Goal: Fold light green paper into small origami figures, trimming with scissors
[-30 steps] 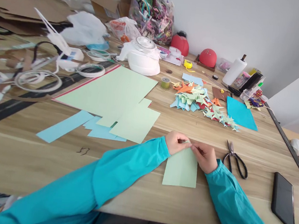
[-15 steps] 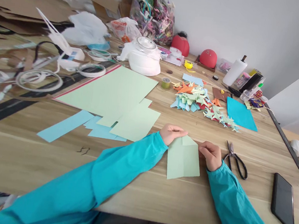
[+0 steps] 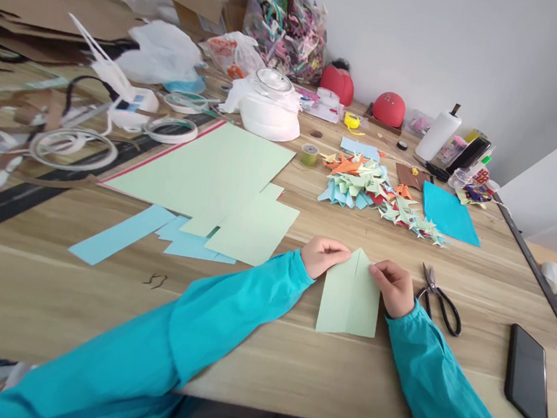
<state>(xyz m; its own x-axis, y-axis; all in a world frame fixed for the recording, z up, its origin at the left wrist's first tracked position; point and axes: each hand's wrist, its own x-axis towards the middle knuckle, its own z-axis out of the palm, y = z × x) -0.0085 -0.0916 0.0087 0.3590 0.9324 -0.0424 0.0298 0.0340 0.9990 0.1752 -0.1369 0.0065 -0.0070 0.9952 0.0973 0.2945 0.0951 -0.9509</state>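
A pale green sheet of paper (image 3: 349, 304) lies in front of me, its far corners folded in so that the top comes to a point. A crease runs down its middle. My left hand (image 3: 324, 256) has its fingers closed on the upper left edge. On the upper right edge sits my right hand (image 3: 393, 286), thumb and fingers pinched at the fold. Just right of that hand lie black-handled scissors (image 3: 442, 300). Beyond the paper is a pile of folded paper pieces (image 3: 362, 181) in green, blue, orange and red.
Green sheets (image 3: 257, 223) and blue paper strips (image 3: 122, 235) lie to the left. A phone (image 3: 529, 378) rests near the right front. Farther back are a thread spool (image 3: 309, 154), a white bundle (image 3: 270, 114) and a turquoise sheet (image 3: 451, 214). Rolls of tape (image 3: 73, 149) crowd the far left.
Earlier only one corner showed folded; now both far corners meet in a point. The paper has turned straighter and shifted slightly right, and the right hand has closed in on its edge.
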